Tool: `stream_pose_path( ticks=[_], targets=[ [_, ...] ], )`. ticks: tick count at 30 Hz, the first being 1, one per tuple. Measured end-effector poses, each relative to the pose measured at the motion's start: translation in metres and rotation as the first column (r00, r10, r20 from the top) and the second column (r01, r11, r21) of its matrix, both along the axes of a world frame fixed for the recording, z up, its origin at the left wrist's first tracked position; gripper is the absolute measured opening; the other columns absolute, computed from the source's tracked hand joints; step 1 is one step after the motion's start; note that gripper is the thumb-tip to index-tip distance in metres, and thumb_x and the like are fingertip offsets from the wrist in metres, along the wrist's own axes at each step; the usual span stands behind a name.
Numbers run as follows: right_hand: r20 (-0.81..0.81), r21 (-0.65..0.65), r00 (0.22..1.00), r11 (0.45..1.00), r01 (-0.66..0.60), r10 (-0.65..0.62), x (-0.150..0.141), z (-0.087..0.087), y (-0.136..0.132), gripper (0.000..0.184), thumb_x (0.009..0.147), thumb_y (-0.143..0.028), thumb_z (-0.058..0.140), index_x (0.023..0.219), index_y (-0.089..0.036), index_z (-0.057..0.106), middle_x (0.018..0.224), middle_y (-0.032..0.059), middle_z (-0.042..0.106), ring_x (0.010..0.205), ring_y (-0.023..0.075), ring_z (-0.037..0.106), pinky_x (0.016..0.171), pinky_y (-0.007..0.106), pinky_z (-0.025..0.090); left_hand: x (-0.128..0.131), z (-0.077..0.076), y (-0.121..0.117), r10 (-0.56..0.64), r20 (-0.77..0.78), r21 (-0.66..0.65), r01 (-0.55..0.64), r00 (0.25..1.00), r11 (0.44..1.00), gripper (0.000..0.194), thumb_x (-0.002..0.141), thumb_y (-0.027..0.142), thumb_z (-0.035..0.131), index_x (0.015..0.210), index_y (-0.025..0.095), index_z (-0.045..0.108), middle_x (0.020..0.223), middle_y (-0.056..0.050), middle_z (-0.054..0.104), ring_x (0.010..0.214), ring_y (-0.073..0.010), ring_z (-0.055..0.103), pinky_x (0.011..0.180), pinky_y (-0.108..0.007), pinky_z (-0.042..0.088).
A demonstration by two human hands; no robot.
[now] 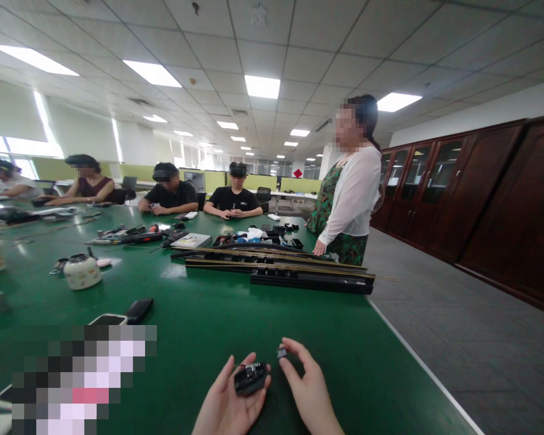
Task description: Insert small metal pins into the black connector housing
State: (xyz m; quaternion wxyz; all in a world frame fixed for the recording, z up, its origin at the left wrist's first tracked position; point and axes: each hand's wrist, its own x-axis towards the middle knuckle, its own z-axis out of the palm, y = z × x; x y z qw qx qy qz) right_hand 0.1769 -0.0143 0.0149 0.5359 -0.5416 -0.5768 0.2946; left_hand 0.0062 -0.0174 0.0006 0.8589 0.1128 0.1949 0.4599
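Note:
In my left hand, palm up, lies a small black plastic part with a shiny top, the fingers curled round it. Just to its right, my right hand pinches a small grey block between thumb and fingertips. A short gap separates the block from the black part. Both hands are above the near part of the green table. The exact kind of either piece is too small to make out.
Long black rails with thin brass-coloured rods lie across the table ahead. A white jar and a black pouch are to the left. Tools and black parts lie farther back. A person stands at the right edge; several others sit opposite.

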Motion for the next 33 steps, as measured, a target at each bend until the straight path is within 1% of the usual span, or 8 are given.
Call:
stream_pose_path(
  ticks=[6, 12, 21, 27, 30, 33],
  targets=[
    [0.022, -0.005, 0.999, 1.000, 0.026, -0.025, 0.005, 0.000, 0.001, 0.032, 0.076, -0.039, 0.055, 0.104, -0.024, 0.061, 0.108, 0.0064, 0.064, 0.102, 0.0215, 0.058, 0.092, 0.035, 0.045, 0.001, 0.000, -0.001, -0.009, 0.004, 0.039, 0.009, 1.000, 0.999, 0.026, 0.077, 0.036, 0.059, 0.097, 0.021, 0.066, 0.097, -0.012, 0.072, 0.089, -0.0242, 0.067, 0.080, -0.032, 0.047],
    [0.022, 0.016, 0.999, 0.999, 0.047, -0.048, 0.007, 0.002, 0.001, 0.033, 0.077, -0.042, 0.055, 0.105, -0.024, 0.061, 0.108, 0.0065, 0.064, 0.101, 0.0213, 0.059, 0.092, 0.034, 0.045, -0.001, -0.003, -0.001, -0.033, 0.041, 0.011, 0.033, 0.999, 0.999, 0.028, 0.077, 0.040, 0.058, 0.099, 0.023, 0.065, 0.102, -0.012, 0.070, 0.090, -0.0248, 0.067, 0.080, -0.033, 0.047],
    [0.077, 0.041, 0.997, 0.999, 0.024, -0.027, 0.005, 0.008, -0.002, 0.032, 0.077, -0.038, 0.055, 0.105, -0.024, 0.061, 0.107, 0.0064, 0.064, 0.099, 0.0209, 0.059, 0.089, 0.033, 0.047, 0.002, -0.001, -0.002, 0.028, -0.027, 0.018, -0.028, 0.999, 0.999, 0.026, 0.077, 0.035, 0.059, 0.100, 0.022, 0.063, 0.100, -0.013, 0.070, 0.092, -0.0275, 0.066, 0.082, -0.036, 0.047],
    [0.119, 0.101, 0.993, 0.995, 0.006, -0.018, 0.002, 0.015, -0.006, 0.024, 0.075, -0.030, 0.057, 0.096, -0.024, 0.065, 0.099, 0.0057, 0.066, 0.095, 0.0201, 0.060, 0.087, 0.032, 0.047, 0.000, -0.010, 0.003, 0.010, 0.010, 0.032, -0.010, 1.000, 0.999, 0.028, 0.079, 0.036, 0.057, 0.099, 0.019, 0.065, 0.104, -0.018, 0.068, 0.093, -0.0305, 0.065, 0.079, -0.037, 0.048],
    [0.154, 0.045, 0.988, 0.999, -0.016, 0.009, 0.000, 0.016, -0.007, 0.021, 0.073, -0.027, 0.058, 0.092, -0.023, 0.065, 0.094, 0.0054, 0.066, 0.092, 0.0206, 0.060, 0.085, 0.033, 0.047, -0.001, -0.011, 0.003, 0.011, -0.021, 0.015, -0.011, 1.000, 1.000, 0.026, 0.079, 0.034, 0.057, 0.098, 0.019, 0.065, 0.101, -0.017, 0.070, 0.091, -0.0294, 0.066, 0.078, -0.037, 0.049],
    [0.182, -0.042, 0.982, 0.998, -0.048, 0.055, -0.004, 0.016, -0.009, 0.019, 0.071, -0.025, 0.059, 0.088, -0.023, 0.065, 0.091, 0.0046, 0.065, 0.090, 0.0207, 0.060, 0.084, 0.033, 0.046, 0.000, -0.007, 0.001, 0.028, -0.072, -0.026, -0.030, 0.997, 0.999, 0.024, 0.078, 0.033, 0.059, 0.095, 0.019, 0.065, 0.094, -0.015, 0.072, 0.085, -0.0277, 0.068, 0.077, -0.036, 0.049]
  ],
)
